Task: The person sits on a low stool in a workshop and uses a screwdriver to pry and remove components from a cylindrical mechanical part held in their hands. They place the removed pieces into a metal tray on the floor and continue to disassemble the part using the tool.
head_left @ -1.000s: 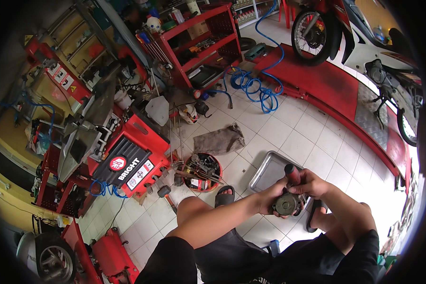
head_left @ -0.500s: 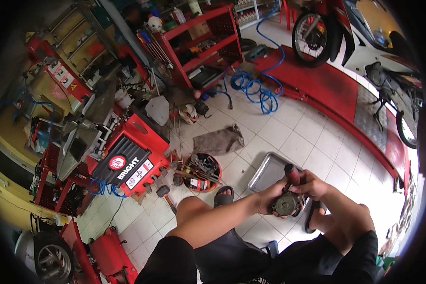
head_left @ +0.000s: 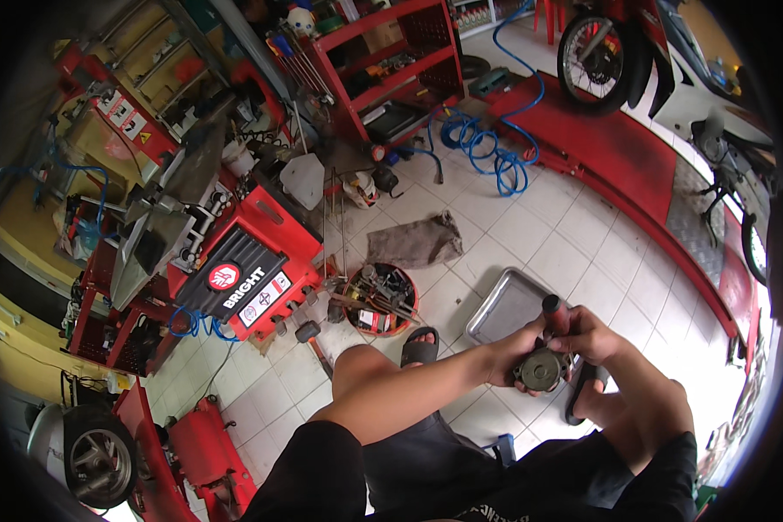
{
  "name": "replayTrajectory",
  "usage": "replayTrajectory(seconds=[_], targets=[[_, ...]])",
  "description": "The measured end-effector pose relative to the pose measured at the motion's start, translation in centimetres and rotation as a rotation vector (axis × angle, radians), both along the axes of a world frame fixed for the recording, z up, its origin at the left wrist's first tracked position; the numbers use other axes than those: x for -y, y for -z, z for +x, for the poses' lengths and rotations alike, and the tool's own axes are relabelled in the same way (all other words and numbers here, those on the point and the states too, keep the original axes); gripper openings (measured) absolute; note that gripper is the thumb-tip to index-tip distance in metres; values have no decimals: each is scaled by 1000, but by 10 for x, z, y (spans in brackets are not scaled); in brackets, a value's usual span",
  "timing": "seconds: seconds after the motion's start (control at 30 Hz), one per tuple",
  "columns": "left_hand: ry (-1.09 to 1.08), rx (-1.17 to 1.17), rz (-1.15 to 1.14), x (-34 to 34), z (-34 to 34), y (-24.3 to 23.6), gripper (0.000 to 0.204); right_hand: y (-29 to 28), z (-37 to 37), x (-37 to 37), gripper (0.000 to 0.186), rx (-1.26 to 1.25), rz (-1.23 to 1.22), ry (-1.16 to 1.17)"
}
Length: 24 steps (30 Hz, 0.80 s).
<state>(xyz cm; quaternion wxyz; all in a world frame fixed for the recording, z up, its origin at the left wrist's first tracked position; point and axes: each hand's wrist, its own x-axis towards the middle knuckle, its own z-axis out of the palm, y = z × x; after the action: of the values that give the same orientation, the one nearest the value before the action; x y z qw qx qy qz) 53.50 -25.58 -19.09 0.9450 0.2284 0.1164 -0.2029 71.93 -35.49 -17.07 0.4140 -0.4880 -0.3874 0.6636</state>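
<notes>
Both my hands are together in front of me, right of the middle. My left hand [head_left: 506, 355] is closed around a round grey metal part [head_left: 541, 371], its flat circular face toward me. Over it, my right hand [head_left: 593, 336] is closed on a tool with a stubby red handle and black end [head_left: 554, 313]. The handle points up and away from me. The tool's working end is hidden by the fingers and the metal part. Just beyond my hands a shallow metal tray [head_left: 493, 317] lies on the tiled floor.
A bin of tools [head_left: 376, 329] stands left of the tray, near a grey rag [head_left: 418, 239]. At the left is a red machine [head_left: 274, 235]. A shelved red cart [head_left: 348, 122], coiled blue hose [head_left: 505, 174] and a red lift platform [head_left: 618, 148] with a motorcycle [head_left: 596, 61] are farther off.
The whole view has shifted slightly, so everything sits a little to the right. Both hands keep the same hold on the metal part and the tool.
</notes>
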Motion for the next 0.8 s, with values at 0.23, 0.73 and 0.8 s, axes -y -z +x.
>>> replayTrajectory(seconds=[0.23, 0.73, 0.8], targets=[[-26, 78, 6, -5, 5, -4, 84, -10, 0, -2, 23, -147, -9, 43], [-68, 14, 30, -9, 1, 2, 88, -6, 2, -6, 23, -53, 49, 9], [-62, 12, 34, -10, 3, 4, 88, -9, 3, -9, 23, -35, 43, 15]])
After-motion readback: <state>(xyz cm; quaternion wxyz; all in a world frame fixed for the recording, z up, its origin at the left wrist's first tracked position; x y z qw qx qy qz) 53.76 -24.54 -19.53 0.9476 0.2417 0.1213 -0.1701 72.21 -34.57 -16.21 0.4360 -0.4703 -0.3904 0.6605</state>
